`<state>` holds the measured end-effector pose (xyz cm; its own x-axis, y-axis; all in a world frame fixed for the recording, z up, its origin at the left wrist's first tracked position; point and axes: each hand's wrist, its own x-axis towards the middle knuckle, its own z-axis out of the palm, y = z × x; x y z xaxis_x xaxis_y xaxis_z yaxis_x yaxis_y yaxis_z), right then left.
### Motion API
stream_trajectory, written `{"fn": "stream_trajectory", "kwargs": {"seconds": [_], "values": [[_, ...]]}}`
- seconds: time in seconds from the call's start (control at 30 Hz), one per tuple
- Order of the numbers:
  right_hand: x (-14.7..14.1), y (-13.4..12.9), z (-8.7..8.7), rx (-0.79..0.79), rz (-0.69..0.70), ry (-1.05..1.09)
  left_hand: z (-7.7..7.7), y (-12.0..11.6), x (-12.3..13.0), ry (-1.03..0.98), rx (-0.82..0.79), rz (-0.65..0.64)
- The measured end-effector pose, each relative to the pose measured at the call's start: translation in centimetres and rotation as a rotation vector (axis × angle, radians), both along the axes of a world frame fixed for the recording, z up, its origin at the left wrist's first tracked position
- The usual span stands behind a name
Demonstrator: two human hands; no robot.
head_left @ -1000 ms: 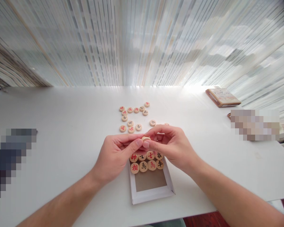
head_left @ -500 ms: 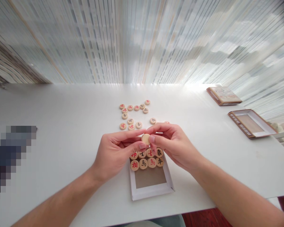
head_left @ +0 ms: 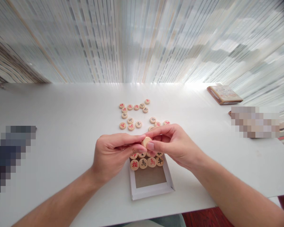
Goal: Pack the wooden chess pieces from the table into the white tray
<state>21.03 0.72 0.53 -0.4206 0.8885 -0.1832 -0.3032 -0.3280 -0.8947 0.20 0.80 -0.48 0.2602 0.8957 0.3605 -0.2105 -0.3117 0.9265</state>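
Note:
Between my two hands is a round wooden Chinese chess piece (head_left: 146, 142), its plain pale face toward me. My right hand (head_left: 171, 140) pinches it with the thumb on the near face. My left hand (head_left: 118, 145) has its fingertips and thumb closed against the piece's left side. Just below them lies a shallow white box tray (head_left: 151, 192), partly filled with rows of chess pieces (head_left: 143, 163) marked in red and black. My fingers hide the upper rows.
Loose chess pieces (head_left: 136, 107) lie scattered on the white table (head_left: 73, 107) beyond my hands. A flat box (head_left: 224, 94) sits at the far right, with a blurred-out object (head_left: 254, 121) near it. Another pixelated patch (head_left: 11, 157) covers the left. A striped curtain (head_left: 132, 41) hangs behind.
The held piece has turned slightly and dropped a little, with my hands closing nearer around it. More loose pieces show beyond my right hand.

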Motion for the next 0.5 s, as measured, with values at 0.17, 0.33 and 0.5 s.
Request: {"fn": "stream_trajectory", "kwargs": {"seconds": [0.17,0.33,0.5], "values": [[-0.23,-0.15,0.22,-0.001,0.016,-0.023,-0.22,0.16,-0.33,0.014,0.083,0.017],[-0.06,-0.07,0.08,0.004,0.077,-0.010,-0.19,0.19,-0.41,0.029,0.123,0.013],[0.03,0.02,0.00,-0.001,0.082,0.029,-0.16,0.12,-0.31,0.031,0.084,0.006]]}}
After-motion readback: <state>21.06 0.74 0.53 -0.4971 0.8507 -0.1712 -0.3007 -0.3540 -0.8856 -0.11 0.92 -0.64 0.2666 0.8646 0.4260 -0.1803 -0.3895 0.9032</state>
